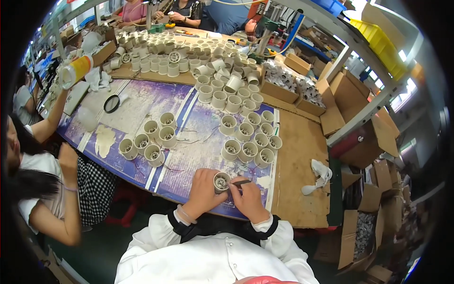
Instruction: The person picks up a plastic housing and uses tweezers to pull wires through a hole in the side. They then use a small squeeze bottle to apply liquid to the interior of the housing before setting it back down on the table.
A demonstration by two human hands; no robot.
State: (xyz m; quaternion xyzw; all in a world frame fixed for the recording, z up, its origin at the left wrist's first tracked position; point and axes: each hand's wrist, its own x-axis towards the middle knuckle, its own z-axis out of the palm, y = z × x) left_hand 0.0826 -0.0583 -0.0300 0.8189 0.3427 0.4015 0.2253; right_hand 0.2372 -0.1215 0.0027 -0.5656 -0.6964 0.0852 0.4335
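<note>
From where I stand, the left hand (203, 191) is wrapped around a pale cup (221, 181) at the lower centre of the frame, its open top facing up and metal parts showing inside. The right hand (248, 198) grips a slim dark tool (242, 182), fingertips at the cup's rim; whether the tool touches anything inside, I can't tell. The cup is at the near edge of the purple-topped desk (146, 102).

Left of centre sit six cups (154, 160), thin wires trailing from some. A bigger cluster (231, 156) stands right of centre, and a crowded heap (173, 70) fills the upper middle. A black ring (106, 108) lies upper left, and a crumpled white cloth (322, 171) lies at the right.
</note>
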